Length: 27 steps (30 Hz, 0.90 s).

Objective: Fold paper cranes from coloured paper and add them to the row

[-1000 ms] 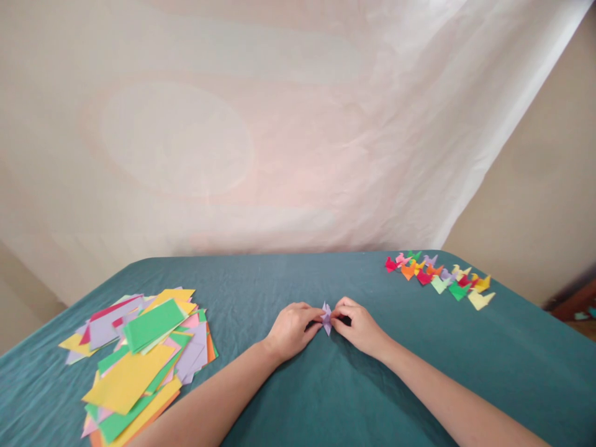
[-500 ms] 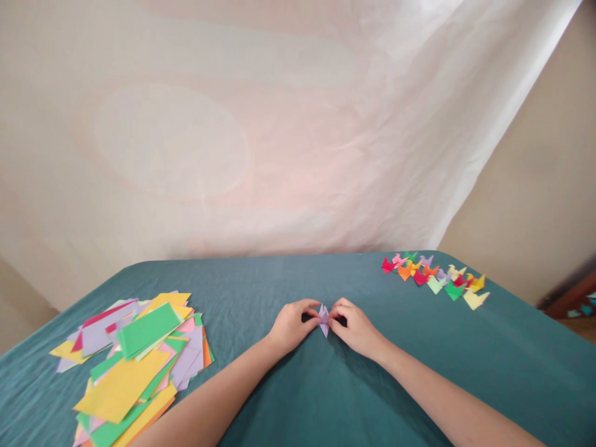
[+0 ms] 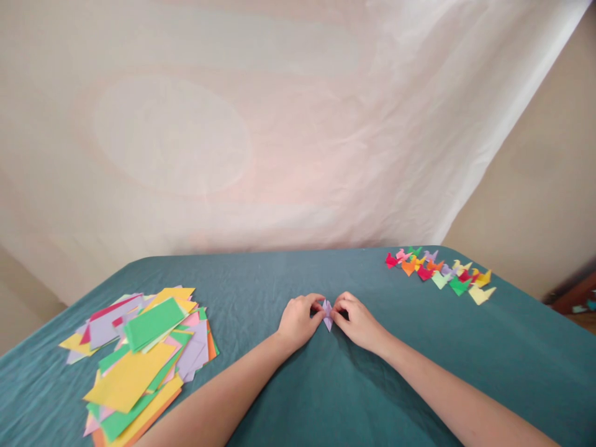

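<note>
A small lilac folded paper piece (image 3: 328, 316), pointed at top and bottom, is held just above or on the cloth at the middle of the table. My left hand (image 3: 300, 320) pinches its left side between thumb and fingers. From the other side, my right hand (image 3: 356, 320) grips the right edge the same way. The fingertips cover both sides of the paper, so its side folds are hidden.
Loose coloured paper sheets (image 3: 135, 360) lie in a heap at the left. Several folded paper birds (image 3: 437, 273) stand in rows at the back right. A teal cloth (image 3: 251, 279) covers the table, and a pale sheet (image 3: 279, 155) hangs behind it.
Both hands keep their pinch on the lilac paper, with the left fingers slightly more closed round it. The whole view has shifted a little.
</note>
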Each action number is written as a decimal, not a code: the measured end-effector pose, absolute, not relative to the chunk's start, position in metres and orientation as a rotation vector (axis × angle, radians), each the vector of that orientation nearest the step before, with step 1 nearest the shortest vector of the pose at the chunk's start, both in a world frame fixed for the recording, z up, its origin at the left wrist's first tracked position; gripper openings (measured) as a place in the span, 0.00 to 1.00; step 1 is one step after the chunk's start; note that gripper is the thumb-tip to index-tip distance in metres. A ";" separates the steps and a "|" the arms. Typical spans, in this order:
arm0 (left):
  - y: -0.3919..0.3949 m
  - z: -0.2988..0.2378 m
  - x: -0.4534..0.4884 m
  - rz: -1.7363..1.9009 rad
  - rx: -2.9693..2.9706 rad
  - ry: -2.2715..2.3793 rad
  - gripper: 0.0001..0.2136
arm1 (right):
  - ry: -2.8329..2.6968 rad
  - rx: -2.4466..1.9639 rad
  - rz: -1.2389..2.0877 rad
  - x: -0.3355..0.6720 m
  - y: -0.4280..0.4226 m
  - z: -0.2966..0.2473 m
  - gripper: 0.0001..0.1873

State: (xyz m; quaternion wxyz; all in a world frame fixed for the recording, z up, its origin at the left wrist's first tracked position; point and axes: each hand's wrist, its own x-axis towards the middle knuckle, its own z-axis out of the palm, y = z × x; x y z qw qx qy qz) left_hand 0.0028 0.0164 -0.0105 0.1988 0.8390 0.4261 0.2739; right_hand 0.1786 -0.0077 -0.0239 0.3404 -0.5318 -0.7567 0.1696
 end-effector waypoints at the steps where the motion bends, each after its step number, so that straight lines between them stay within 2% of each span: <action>1: 0.016 -0.010 0.003 0.765 2.352 1.198 0.12 | -1.971 -1.388 0.433 0.179 -0.007 -0.024 0.07; 13: 0.012 -0.008 0.000 0.748 2.442 1.192 0.11 | -2.016 -1.427 0.357 0.180 -0.002 -0.029 0.08; 19: -0.001 0.006 -0.008 0.640 2.769 0.986 0.10 | -2.006 -1.449 0.365 0.179 -0.002 -0.029 0.09; 23: -0.006 0.010 -0.006 0.528 2.931 0.897 0.15 | -2.007 -1.451 0.364 0.178 -0.002 -0.028 0.09; 27: -0.008 0.008 -0.004 0.470 2.987 0.898 0.15 | -2.015 -1.456 0.367 0.178 -0.002 -0.025 0.08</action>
